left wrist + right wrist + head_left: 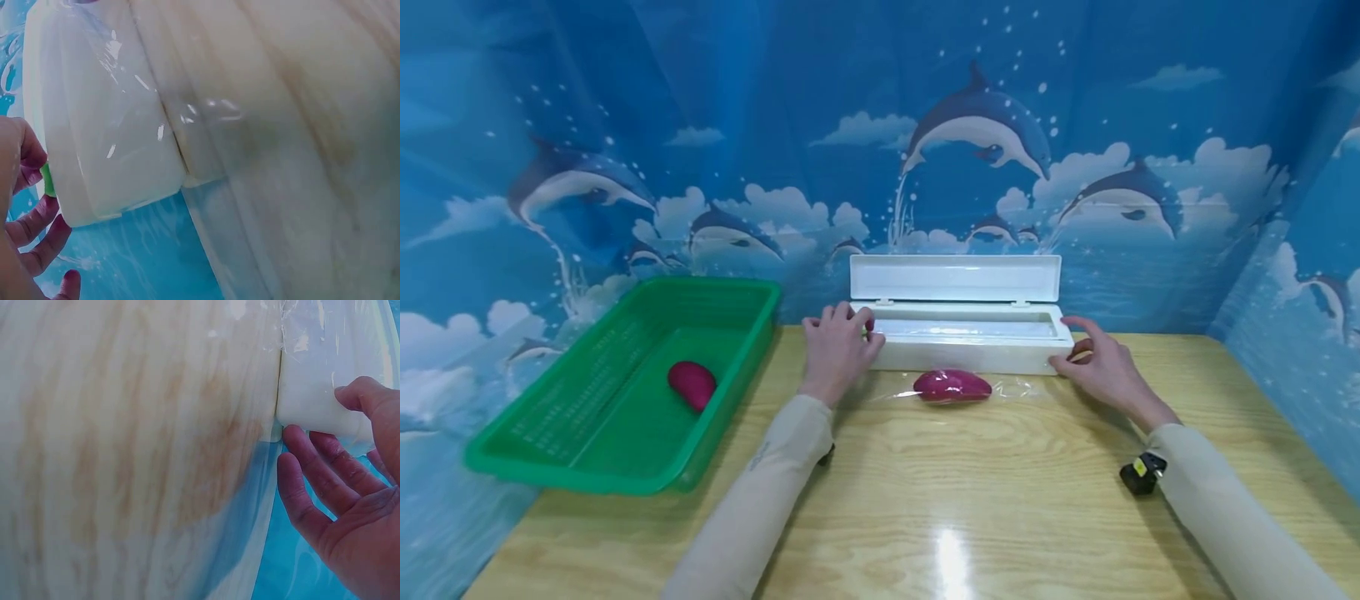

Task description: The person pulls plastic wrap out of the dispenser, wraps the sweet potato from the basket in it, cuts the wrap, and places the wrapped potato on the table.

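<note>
A long white cling film dispenser (970, 357) stands with its hinged lid (955, 277) raised, clear film lying over its front. Just before it on the table is a purple sweet potato (952, 386) under clear film (1018, 388). At the dispenser's left end my left hand (837, 352) pinches a small green piece (47, 180), probably the cutter, partly hidden by the fingers. My right hand (1107, 371) grips the opposite end, its thumb on the front face and its other fingers around the end, as the right wrist view shows.
A green plastic basket (580, 479) stands on the left, with another purple sweet potato (692, 385) inside. The wood-patterned table (1000, 475) meets a blue dolphin-print backdrop (820, 192) behind the dispenser. A bright reflection lies near the table's front.
</note>
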Demonstrator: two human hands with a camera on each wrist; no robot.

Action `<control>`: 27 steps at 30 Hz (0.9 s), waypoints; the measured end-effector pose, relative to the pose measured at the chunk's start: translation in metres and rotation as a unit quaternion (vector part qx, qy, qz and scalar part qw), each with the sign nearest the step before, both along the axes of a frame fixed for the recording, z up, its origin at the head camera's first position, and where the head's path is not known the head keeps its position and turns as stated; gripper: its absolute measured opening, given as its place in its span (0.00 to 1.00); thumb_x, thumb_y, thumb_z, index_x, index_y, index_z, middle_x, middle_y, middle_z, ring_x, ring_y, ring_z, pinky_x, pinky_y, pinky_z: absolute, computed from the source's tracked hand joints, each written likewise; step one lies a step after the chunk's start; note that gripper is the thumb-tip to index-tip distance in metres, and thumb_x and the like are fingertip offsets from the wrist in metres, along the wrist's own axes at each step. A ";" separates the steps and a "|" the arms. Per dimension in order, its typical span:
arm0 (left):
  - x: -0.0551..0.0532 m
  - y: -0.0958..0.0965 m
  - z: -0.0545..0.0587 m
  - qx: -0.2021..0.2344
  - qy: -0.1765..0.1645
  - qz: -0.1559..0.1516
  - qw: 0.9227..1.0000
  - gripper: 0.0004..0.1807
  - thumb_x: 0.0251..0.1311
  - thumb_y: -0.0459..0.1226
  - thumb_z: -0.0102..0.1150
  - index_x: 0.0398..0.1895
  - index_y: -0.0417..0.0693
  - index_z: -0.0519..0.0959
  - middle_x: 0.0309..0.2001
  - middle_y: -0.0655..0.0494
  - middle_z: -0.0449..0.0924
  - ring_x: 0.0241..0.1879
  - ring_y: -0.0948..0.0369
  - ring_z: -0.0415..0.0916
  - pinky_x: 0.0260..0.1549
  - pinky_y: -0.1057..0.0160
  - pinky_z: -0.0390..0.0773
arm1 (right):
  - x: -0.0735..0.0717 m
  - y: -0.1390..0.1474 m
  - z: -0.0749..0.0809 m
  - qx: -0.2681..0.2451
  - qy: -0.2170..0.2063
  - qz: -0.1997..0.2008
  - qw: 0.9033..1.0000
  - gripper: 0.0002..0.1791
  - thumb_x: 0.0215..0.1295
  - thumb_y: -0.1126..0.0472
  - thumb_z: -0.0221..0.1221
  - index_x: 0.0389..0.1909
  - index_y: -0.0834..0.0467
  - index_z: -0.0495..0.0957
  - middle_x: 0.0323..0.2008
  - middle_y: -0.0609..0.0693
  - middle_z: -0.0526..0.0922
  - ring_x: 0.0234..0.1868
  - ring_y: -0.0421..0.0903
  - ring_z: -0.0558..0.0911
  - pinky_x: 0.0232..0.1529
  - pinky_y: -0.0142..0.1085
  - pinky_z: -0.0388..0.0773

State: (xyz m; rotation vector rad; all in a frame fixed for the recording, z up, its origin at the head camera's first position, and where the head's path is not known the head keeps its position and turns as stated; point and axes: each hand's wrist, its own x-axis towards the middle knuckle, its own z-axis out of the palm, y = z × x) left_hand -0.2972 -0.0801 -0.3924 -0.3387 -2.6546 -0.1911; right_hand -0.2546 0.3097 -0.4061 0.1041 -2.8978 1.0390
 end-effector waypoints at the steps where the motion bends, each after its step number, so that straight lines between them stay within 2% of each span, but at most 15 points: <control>1: 0.000 -0.002 -0.001 0.006 0.002 -0.002 1.000 0.09 0.67 0.50 0.58 0.37 0.57 0.78 0.40 0.51 0.77 0.43 0.50 0.72 0.49 0.39 0.74 | 0.000 0.000 0.000 -0.001 0.001 0.000 1.000 0.44 0.69 0.49 0.64 0.79 0.59 0.54 0.51 0.70 0.82 0.48 0.63 0.86 0.48 0.56 0.83; 4: -0.001 -0.008 -0.003 0.019 0.011 -0.008 1.000 0.09 0.67 0.49 0.59 0.37 0.56 0.78 0.40 0.51 0.77 0.41 0.49 0.71 0.48 0.39 0.74 | -0.002 -0.001 -0.002 -0.003 0.003 0.000 1.000 0.44 0.69 0.50 0.64 0.78 0.59 0.55 0.51 0.70 0.82 0.48 0.63 0.86 0.48 0.55 0.83; 9: 0.000 -0.016 -0.004 0.020 0.021 0.001 1.000 0.08 0.66 0.49 0.60 0.36 0.56 0.78 0.39 0.50 0.78 0.39 0.50 0.70 0.44 0.42 0.74 | -0.002 -0.001 -0.003 -0.003 0.007 0.002 1.000 0.44 0.69 0.50 0.64 0.78 0.60 0.55 0.51 0.70 0.83 0.47 0.63 0.86 0.48 0.56 0.83; 14: 0.002 -0.019 -0.001 0.036 0.002 -0.016 0.999 0.08 0.67 0.47 0.57 0.39 0.56 0.78 0.42 0.49 0.79 0.39 0.51 0.70 0.44 0.44 0.73 | 0.001 0.000 -0.001 -0.005 0.008 0.004 1.000 0.44 0.69 0.50 0.64 0.78 0.60 0.54 0.51 0.71 0.83 0.48 0.63 0.86 0.50 0.58 0.83; 17: 0.004 -0.021 -0.001 0.052 -0.010 -0.042 0.998 0.10 0.66 0.48 0.57 0.42 0.56 0.80 0.46 0.49 0.79 0.44 0.50 0.71 0.47 0.43 0.72 | 0.001 -0.001 -0.001 -0.005 0.003 0.004 1.000 0.44 0.69 0.50 0.64 0.78 0.60 0.54 0.51 0.71 0.82 0.48 0.63 0.86 0.51 0.58 0.82; 19: 0.006 -0.022 -0.001 0.056 -0.013 -0.071 0.996 0.12 0.65 0.50 0.58 0.45 0.56 0.81 0.50 0.50 0.79 0.48 0.50 0.71 0.49 0.42 0.72 | 0.001 -0.001 -0.001 -0.002 0.002 0.001 1.000 0.44 0.69 0.50 0.64 0.79 0.60 0.54 0.51 0.70 0.82 0.48 0.62 0.86 0.50 0.58 0.82; 23: 0.007 -0.024 -0.003 0.046 -0.005 -0.136 0.990 0.14 0.65 0.52 0.63 0.48 0.59 0.83 0.54 0.51 0.78 0.54 0.49 0.71 0.52 0.41 0.70 | 0.001 -0.001 -0.001 0.002 0.009 -0.007 1.000 0.43 0.69 0.52 0.63 0.78 0.61 0.54 0.49 0.70 0.83 0.46 0.62 0.86 0.49 0.57 0.82; 27: 0.005 -0.026 -0.005 0.049 0.010 -0.168 0.985 0.10 0.65 0.48 0.67 0.46 0.59 0.85 0.54 0.52 0.78 0.56 0.48 0.72 0.54 0.41 0.69 | 0.001 -0.002 -0.003 0.001 0.016 -0.009 1.000 0.43 0.69 0.53 0.63 0.78 0.60 0.54 0.48 0.69 0.83 0.45 0.61 0.87 0.49 0.57 0.82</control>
